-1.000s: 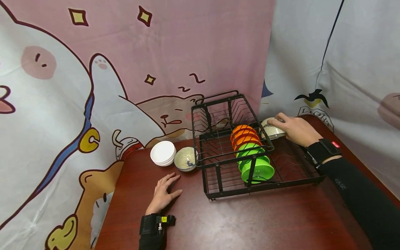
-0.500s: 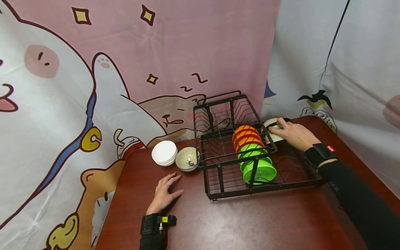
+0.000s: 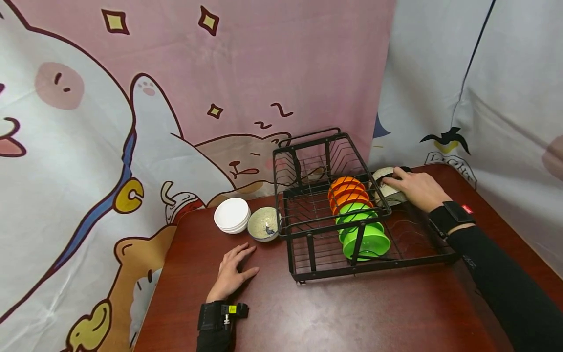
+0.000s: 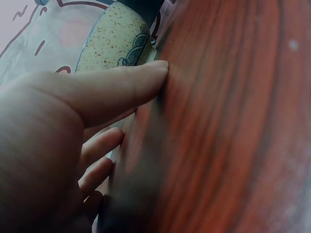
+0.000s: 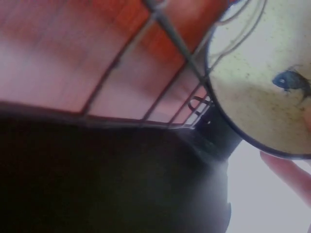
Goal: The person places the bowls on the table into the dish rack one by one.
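My right hand [image 3: 415, 188] reaches over the far right end of a black wire dish rack [image 3: 374, 266] and grips a speckled cream bowl [image 3: 391, 194], which stands on edge among the rack's wires behind the orange bowls [image 3: 345, 188]. In the right wrist view the bowl's inside [image 5: 262, 92] shows a blue fish mark, and one fingertip [image 5: 286, 170] lies at its rim. My left hand [image 3: 230, 274] rests flat on the wooden table [image 3: 352, 313], fingers straight, holding nothing. In the left wrist view, a second speckled bowl [image 4: 116, 39] stands just beyond the left hand [image 4: 73, 126].
Green bowls [image 3: 365, 239] stand in a row in front of the orange ones in the rack. Left of the rack sit a stack of white bowls [image 3: 230, 214] and a speckled bowl [image 3: 263, 224]. Cartoon-printed cloth hangs behind the table.
My right hand has lowered the speckled bowl from above the rack's edge down among its wires and tipped it onto its edge. The left hand has stayed still.
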Available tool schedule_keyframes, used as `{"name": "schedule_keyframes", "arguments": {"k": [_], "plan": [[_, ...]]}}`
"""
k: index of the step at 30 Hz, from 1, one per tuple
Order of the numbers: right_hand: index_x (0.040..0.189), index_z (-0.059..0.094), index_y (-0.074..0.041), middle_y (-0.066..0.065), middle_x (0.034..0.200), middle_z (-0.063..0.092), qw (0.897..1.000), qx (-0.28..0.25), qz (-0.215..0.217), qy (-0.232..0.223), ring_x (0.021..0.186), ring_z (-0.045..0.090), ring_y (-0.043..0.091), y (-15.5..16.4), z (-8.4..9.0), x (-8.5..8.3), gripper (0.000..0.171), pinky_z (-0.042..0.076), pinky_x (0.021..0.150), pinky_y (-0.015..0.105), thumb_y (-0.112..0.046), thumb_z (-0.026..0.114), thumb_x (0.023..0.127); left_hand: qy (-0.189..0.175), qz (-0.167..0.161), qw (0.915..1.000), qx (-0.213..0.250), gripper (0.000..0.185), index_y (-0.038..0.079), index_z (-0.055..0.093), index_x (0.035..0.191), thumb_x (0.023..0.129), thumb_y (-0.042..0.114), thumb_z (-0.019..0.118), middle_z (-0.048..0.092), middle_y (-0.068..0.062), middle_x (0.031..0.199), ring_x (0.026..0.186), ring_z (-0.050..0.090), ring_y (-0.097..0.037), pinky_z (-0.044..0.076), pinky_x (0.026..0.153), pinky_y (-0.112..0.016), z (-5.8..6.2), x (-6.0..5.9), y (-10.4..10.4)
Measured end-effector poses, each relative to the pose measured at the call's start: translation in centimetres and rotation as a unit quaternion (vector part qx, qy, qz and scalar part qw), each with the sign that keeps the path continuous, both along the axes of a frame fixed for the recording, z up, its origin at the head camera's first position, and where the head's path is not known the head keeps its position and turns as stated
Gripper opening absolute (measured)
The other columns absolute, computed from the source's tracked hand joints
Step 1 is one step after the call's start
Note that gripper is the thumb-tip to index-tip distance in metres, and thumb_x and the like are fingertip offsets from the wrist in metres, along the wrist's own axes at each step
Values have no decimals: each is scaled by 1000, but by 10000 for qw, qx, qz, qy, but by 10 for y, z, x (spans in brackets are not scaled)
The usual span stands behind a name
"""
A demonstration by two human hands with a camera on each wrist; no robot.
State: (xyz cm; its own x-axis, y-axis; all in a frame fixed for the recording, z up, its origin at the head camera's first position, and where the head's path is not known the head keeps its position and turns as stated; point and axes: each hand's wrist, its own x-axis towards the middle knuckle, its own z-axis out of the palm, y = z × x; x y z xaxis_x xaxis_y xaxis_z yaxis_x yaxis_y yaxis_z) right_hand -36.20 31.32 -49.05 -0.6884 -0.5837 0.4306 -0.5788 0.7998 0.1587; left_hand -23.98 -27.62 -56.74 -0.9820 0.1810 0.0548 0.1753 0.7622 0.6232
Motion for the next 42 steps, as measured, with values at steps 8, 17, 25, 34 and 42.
{"name": "schedule_keyframes", "arguments": {"k": [8,17,25,34,42], "plan": [[110,76,-6,9,96,66,9978,-557,220,296,75,67,27,-4,11,3,32,55,58,42,8,80,82,97,-42,9999,-4,62,21,65,143,86,28,87,49,-9,160,148,34,-39,25,112,-66,-1,0,1],[108,76,-5,9,94,62,9978,-614,146,208,75,61,26,-4,14,6,34,48,53,39,9,76,77,11,-52,10000,-37,62,22,64,145,87,30,86,47,-8,161,150,32,-38,23,114,-67,-2,-2,1],[106,79,-9,6,95,66,9963,-851,-24,72,75,63,22,-8,20,11,27,48,55,38,-5,83,80,-214,-28,9998,-49,62,24,62,147,90,32,84,44,-7,164,152,29,-37,19,118,-67,1,-2,0],[96,81,-12,2,91,71,9943,-1038,-234,-116,69,63,16,-10,23,22,16,48,55,35,-20,87,84,-120,-29,9999,-47,62,23,64,145,88,32,85,46,-9,162,149,32,-39,23,114,-69,-4,7,-6],[101,81,-12,4,95,72,9924,-1173,-350,-79,70,64,18,-8,27,25,18,47,55,35,-20,85,85,436,484,9976,221,43,10,66,140,101,28,69,62,-17,144,135,49,-42,34,108,-67,7,-4,7]]}}
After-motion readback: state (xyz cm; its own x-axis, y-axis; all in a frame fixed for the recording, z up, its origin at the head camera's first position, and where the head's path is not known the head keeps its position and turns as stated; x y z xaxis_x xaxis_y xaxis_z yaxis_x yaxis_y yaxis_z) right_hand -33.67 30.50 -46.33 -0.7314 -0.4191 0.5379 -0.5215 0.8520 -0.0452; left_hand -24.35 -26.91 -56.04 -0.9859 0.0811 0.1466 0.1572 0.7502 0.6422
